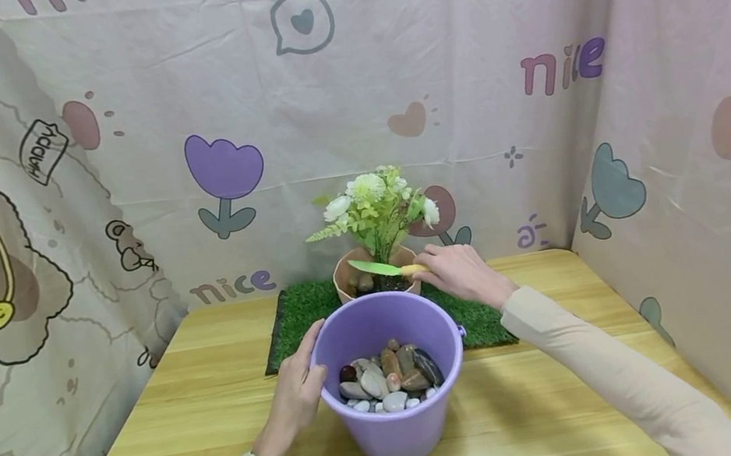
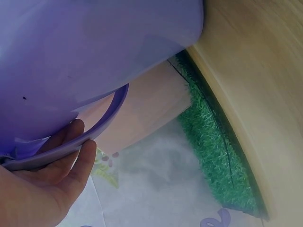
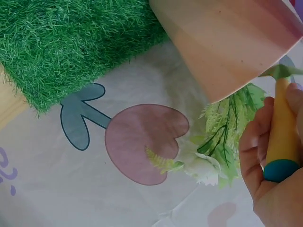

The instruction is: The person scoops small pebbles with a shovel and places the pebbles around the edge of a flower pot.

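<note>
My left hand [image 1: 294,390] grips the left rim of a purple bucket [image 1: 400,436]. In the left wrist view its fingers curl round a curved purple strip [image 2: 111,111] at the bucket's side. Pebbles [image 1: 373,384] in grey, white, brown and black cover the bucket's bottom. My right hand [image 1: 461,274] holds a small garden trowel by its yellow handle [image 3: 283,127] with a teal end. The green trowel blade [image 1: 374,267] lies across the opening of a pinkish flowerpot [image 1: 341,272]. White flowers [image 1: 367,190] with green leaves stand in the pot, above dark soil and some brown pebbles.
The pot stands on a green artificial grass mat [image 1: 309,323], right behind the bucket. Both are on a light wooden table [image 1: 219,384]. Printed cloth [image 1: 317,93] hangs behind the table and along both sides.
</note>
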A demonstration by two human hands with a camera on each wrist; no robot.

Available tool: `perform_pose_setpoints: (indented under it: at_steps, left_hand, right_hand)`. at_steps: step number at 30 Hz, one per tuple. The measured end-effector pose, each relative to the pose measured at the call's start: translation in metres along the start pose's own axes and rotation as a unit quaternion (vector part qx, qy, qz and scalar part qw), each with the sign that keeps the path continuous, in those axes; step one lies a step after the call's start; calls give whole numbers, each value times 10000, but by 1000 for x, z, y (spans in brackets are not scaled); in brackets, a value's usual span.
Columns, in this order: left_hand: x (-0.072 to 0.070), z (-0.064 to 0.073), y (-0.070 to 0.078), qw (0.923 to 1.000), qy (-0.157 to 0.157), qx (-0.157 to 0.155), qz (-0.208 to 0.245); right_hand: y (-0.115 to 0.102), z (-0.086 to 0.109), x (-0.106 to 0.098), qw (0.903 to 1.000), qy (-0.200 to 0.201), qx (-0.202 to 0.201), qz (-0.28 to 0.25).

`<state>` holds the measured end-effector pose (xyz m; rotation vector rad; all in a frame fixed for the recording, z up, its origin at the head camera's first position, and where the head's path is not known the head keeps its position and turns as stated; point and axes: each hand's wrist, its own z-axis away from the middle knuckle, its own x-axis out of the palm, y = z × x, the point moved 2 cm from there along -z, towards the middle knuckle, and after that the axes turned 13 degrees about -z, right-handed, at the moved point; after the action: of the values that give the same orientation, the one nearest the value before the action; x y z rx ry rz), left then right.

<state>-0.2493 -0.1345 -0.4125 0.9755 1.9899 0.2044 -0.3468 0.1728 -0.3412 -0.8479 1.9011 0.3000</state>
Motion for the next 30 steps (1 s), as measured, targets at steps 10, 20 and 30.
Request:
perform_pose_setpoints:
  at_steps: [10, 20, 30]
  left_hand:
    - [0, 1, -1, 10000, -25, -24, 32]
    - [1, 0, -1, 10000, -42, -18, 52]
    - [1, 0, -1, 9999, -96, -36, 83]
  right_hand:
    - [-1, 6, 0, 9996, -258, -47, -120]
    - [-10, 15, -1, 9990, 122, -137, -415]
    - [-14, 32, -5, 9958, 719, -418, -372]
